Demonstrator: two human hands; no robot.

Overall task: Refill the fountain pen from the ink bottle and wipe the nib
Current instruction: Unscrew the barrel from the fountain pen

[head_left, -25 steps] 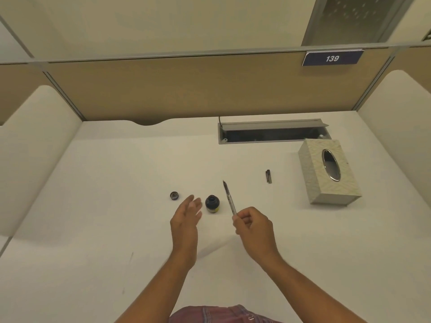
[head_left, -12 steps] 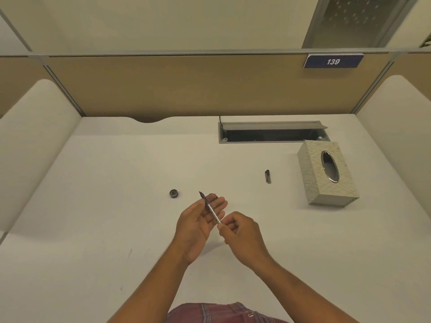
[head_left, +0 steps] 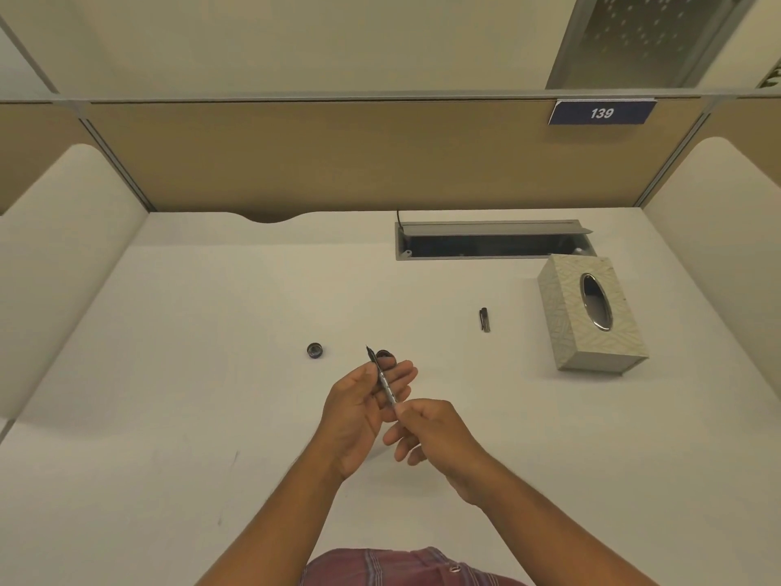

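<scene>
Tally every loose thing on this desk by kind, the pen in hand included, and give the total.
Fountain pens: 1, the slim silver-and-black fountain pen
Ink bottles: 1, the small dark round ink bottle, partly hidden
Caps: 2, the round black bottle cap and the dark clipped pen cap
Tissue boxes: 1, the pale patterned rectangular tissue box
Total: 5
</scene>
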